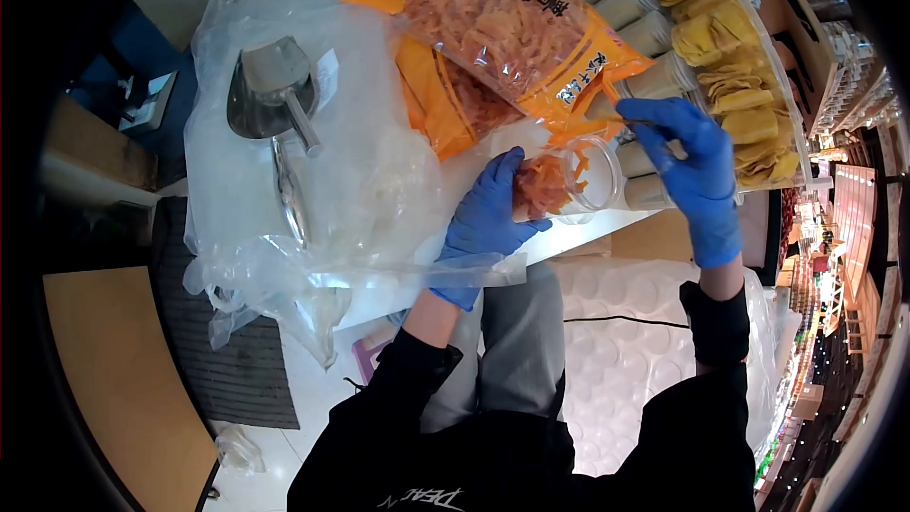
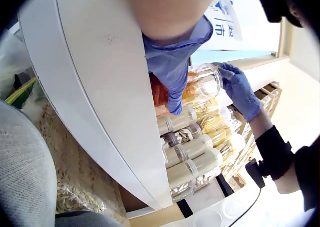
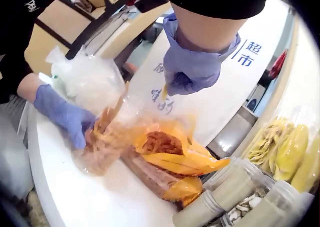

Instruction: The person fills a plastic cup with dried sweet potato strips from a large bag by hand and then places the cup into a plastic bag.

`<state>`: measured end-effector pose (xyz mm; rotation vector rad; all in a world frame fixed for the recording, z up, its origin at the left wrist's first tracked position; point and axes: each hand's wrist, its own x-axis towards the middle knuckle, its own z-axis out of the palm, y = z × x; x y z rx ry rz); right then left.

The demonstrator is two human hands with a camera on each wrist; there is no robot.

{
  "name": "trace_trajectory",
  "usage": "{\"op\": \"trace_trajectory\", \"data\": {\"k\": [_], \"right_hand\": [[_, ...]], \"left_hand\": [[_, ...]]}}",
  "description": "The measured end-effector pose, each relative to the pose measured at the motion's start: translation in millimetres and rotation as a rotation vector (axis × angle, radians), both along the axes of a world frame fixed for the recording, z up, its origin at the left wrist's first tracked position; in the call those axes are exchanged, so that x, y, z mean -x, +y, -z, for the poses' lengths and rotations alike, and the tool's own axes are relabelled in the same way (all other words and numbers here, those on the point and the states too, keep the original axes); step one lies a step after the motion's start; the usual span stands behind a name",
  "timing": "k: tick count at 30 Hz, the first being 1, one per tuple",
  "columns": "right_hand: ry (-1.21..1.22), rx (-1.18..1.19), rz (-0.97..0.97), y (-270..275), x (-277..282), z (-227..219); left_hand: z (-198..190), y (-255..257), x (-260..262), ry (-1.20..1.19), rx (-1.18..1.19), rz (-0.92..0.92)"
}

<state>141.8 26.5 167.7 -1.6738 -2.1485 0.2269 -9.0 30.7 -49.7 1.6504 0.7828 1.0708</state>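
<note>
A white surface [image 1: 588, 228] in what appears to be a shop is seen, partly covered by crumpled clear plastic sheeting [image 1: 360, 180]; a metal scoop [image 1: 270, 85] lies on the sheeting, well apart from the hands. A row of capped sample jars [image 1: 654, 33] stands along the far edge, with yellow dried goods [image 1: 730, 76] behind.

An orange snack bag [image 1: 512, 28] of orange dried strips lies opened on the surface, just beyond a clear jar [image 1: 578, 175]. The jar is held tilted on its side, mouth toward the right hand, and is partly filled with strips.

Risk, as judged: with the jar tipped this far, strips may slide out of the mouth onto the surface if the tilt increases. The grip on a smooth jar in gloves may slip. A strip may also drop short of the mouth if released early.

Left hand [image 1: 488, 213], blue-gloved: fingers curled round the jar's closed end, holding it.
Right hand [image 1: 692, 161], blue-gloved: fingers drawn narrow, pinching a thin orange strip [image 3: 164, 92] just above the jar mouth.
</note>
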Motion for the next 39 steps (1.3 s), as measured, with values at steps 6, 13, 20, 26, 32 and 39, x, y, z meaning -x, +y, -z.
{"op": "trace_trajectory", "data": {"k": [6,13,20,26,32,39], "right_hand": [[-0.085,0.365,-0.097,-15.0,4.0,-6.8],[-0.1,0.136,-0.086,44.5,-23.1,8.0],[-0.489,-0.225,-0.077,72.9,-24.5,62.9],[-0.37,-0.235,-0.172,73.4,-33.2,76.5],[-0.448,-0.32,-0.201,94.5,-15.3,79.9],[-0.391,-0.364,-0.162,102.5,-22.1,98.5]], "left_hand": [[-5.5,1.4,2.3,-0.009,0.006,0.01],[6.8,1.2,-5.9,-0.062,0.067,0.03],[12.1,1.6,-9.5,-0.088,0.056,0.03],[-0.9,1.2,-3.2,0.029,-0.014,-0.017],[-3.4,0.0,-1.2,0.039,0.059,0.018],[-4.2,1.1,-0.9,0.051,0.051,0.021]]}}
